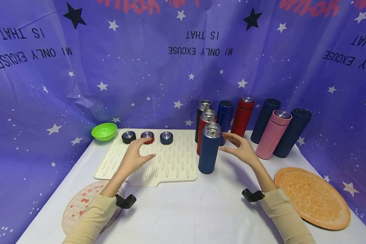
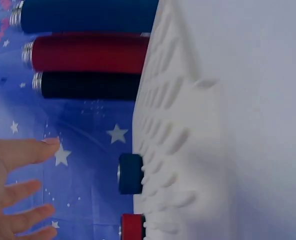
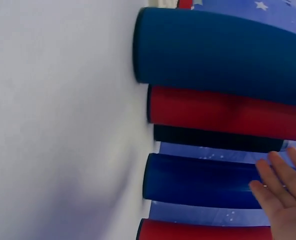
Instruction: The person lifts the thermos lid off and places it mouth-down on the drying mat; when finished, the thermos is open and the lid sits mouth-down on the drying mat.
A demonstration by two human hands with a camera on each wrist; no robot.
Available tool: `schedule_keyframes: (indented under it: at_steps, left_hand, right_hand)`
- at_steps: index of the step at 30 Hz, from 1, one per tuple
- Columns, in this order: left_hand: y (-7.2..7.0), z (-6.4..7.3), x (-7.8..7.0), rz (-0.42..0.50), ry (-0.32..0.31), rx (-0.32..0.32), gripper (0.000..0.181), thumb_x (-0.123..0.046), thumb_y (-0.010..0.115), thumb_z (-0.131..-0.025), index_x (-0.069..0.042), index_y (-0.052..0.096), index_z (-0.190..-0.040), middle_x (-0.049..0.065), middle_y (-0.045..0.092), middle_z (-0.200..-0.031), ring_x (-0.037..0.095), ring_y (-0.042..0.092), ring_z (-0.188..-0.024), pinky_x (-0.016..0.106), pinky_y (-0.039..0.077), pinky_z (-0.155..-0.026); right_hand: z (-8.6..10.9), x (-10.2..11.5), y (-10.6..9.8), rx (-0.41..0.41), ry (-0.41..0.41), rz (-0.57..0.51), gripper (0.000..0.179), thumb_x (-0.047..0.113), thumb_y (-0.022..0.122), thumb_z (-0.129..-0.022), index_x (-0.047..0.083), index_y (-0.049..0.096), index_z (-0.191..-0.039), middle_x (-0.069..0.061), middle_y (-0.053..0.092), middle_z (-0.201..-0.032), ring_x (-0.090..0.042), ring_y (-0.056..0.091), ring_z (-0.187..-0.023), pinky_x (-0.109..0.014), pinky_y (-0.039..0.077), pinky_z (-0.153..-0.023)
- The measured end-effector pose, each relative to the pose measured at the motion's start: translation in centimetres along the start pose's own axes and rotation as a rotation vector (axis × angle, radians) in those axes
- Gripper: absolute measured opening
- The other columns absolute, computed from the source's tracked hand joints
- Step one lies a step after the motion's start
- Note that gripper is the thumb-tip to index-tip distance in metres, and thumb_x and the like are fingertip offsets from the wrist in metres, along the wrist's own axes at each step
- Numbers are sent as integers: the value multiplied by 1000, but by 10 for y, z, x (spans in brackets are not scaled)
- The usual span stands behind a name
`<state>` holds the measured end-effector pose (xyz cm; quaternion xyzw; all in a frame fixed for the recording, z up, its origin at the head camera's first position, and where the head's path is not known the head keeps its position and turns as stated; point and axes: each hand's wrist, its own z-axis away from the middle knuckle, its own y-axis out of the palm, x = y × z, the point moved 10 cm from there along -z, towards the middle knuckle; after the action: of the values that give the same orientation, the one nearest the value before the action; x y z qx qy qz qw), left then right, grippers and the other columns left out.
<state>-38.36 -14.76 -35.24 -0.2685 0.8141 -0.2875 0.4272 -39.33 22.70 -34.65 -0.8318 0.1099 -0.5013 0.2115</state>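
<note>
My left hand (image 1: pixel 135 156) hovers over a cream ridged drying tray (image 1: pixel 177 166), its thumb and fingers spread apart and holding nothing. In the head view its fingertips overlap the red lid (image 1: pixel 149 140). A black lid (image 1: pixel 128 137) and a blue lid (image 1: pixel 166 138) stand on either side of that one. Just right of an uncapped blue thermos bottle (image 1: pixel 208 154), my right hand (image 1: pixel 240 148) is held with its fingers relaxed and nothing in them. Behind the blue bottle stand an uncapped red bottle (image 3: pixel 213 109) and an uncapped black one (image 2: pixel 88 85).
At the back right stand several capped bottles, among them a glossy blue one (image 1: pixel 224 118), a red one (image 1: pixel 242 117) and a pink one (image 1: pixel 272 135). An orange round mat (image 1: pixel 312 198) lies at right, a patterned round mat (image 1: pixel 76 206) at left. A green bowl (image 1: pixel 104 132) sits back left.
</note>
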Motion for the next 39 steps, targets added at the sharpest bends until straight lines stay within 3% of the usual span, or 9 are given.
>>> schedule_keyframes:
  at_steps: [4, 9, 17, 27, 31, 36, 39]
  left_hand:
    - [4, 25, 2, -2, -26, -2, 66, -15, 83, -74, -1, 54, -131, 21, 53, -132, 43, 41, -126, 56, 31, -107]
    - [12, 47, 12, -30, -70, 18, 68, -16, 84, -72, 2, 54, -130, 25, 53, -130, 47, 42, -122, 58, 34, -103]
    - [17, 56, 31, -44, -169, 79, 72, -19, 83, -75, 4, 49, -134, 30, 48, -134, 50, 37, -126, 60, 32, -104]
    - [21, 64, 52, -92, -250, 151, 79, -22, 85, -71, 7, 47, -134, 35, 46, -133, 55, 37, -125, 63, 31, -104]
    - [24, 68, 60, -103, -280, 183, 81, -22, 85, -70, 7, 47, -135, 34, 45, -134, 55, 38, -124, 63, 33, -103]
    - [25, 69, 62, -102, -268, 188, 81, -22, 85, -70, 7, 47, -135, 33, 46, -133, 54, 39, -124, 63, 33, -103]
    - [24, 69, 63, -98, -265, 185, 81, -23, 85, -70, 7, 47, -135, 33, 46, -134, 54, 39, -124, 63, 33, -103]
  right_hand:
    - [-4, 14, -7, -69, -39, 6, 61, 6, 77, -82, -5, 50, -135, -25, 53, -133, -39, 48, -125, -52, 37, -104]
    - [-12, 18, -23, -229, -71, -8, 58, 3, 77, -81, -7, 52, -133, -26, 53, -132, -40, 49, -124, -52, 37, -104]
    - [-26, 8, -42, -458, -68, -81, 58, 3, 78, -80, -7, 53, -131, -28, 55, -128, -43, 51, -121, -50, 40, -103]
    - [-44, -15, -45, -518, 22, -245, 68, -2, 77, -79, -7, 45, -138, -27, 47, -138, -40, 43, -130, -48, 34, -109]
    - [-53, -30, -43, -532, 53, -221, 72, -1, 79, -77, -3, 44, -141, -24, 47, -140, -36, 43, -131, -46, 34, -109]
    - [-67, -60, -42, -558, 100, -180, 77, 10, 84, -75, 5, 47, -142, -15, 49, -141, -25, 45, -131, -35, 35, -109]
    - [-72, -69, -41, -567, 116, -147, 79, 15, 85, -74, 4, 46, -142, -15, 49, -141, -25, 46, -130, -33, 37, -108]
